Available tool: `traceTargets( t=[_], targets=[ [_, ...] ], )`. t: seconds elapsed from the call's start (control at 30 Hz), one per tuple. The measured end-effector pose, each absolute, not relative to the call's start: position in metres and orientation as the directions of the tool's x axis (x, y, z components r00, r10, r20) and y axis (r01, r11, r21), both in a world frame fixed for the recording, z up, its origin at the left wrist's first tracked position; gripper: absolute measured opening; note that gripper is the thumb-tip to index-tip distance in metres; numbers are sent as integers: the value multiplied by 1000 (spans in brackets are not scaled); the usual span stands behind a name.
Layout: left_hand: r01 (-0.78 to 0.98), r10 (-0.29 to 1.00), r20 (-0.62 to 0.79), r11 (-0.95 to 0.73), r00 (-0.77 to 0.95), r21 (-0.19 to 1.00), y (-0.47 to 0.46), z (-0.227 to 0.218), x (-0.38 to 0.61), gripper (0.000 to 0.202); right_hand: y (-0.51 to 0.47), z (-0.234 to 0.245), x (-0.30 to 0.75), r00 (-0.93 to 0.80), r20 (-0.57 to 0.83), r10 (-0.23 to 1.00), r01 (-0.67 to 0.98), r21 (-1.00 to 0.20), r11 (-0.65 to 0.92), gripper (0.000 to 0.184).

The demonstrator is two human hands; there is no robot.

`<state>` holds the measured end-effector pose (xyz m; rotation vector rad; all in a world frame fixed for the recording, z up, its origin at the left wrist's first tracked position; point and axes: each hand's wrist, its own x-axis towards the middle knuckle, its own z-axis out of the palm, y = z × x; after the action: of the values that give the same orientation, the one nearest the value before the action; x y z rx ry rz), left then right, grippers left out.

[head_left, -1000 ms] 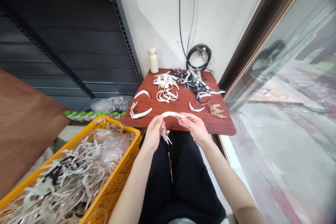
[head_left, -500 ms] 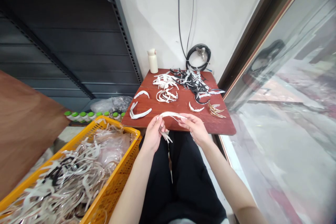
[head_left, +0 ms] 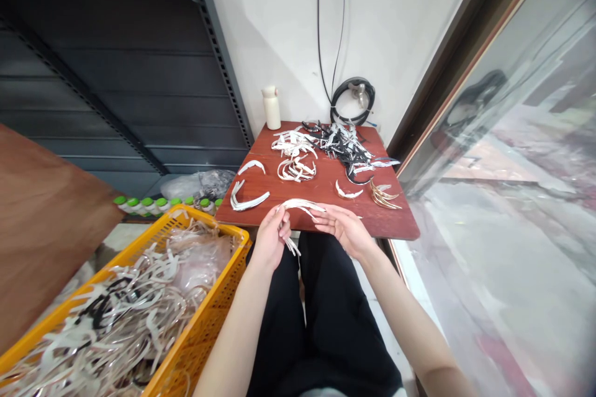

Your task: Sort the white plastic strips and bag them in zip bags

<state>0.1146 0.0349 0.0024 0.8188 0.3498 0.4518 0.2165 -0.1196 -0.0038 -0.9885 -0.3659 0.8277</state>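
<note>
A small bundle of curved white strips arches between my hands above the front edge of the reddish-brown table. My left hand is closed around one end of the bundle, and loose strip ends hang below its fingers. At the other end, my right hand pinches the strips between thumb and fingers. To the left on the table lie a curved white stack and a single white curved piece. Toward the right are a small white curved piece and some gold-edged strips.
A white strip pile and a black-and-white pile lie farther back, near a cream bottle and a coiled black cable. A yellow crate full of strips stands left, before green-lidded jars. Glass borders the right.
My right hand has shifted slightly and its fingers lie more stretched along the strips. The strip ends hanging under my left hand have swung a little to the left.
</note>
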Motion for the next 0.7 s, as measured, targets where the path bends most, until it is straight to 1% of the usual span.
traceTargets(
  t=[0.3,0.47,0.57,0.7],
  targets=[
    [-270,500,-130,649,856,712,34,2,116,26,-119,-3,214,629,-62,775,-472,-823,317,28],
    [-254,504,-107,594,857,763,35,0,115,25,-118,-3,216,635,-80,768,-482,-818,313,31],
    [-251,513,-94,563,853,788,35,0,115,26,-118,-3,218,672,-82,736,-427,-855,294,31],
    [-263,511,-80,563,856,784,34,0,115,26,-117,-1,215,697,-44,715,-324,-910,260,31]
  ],
)
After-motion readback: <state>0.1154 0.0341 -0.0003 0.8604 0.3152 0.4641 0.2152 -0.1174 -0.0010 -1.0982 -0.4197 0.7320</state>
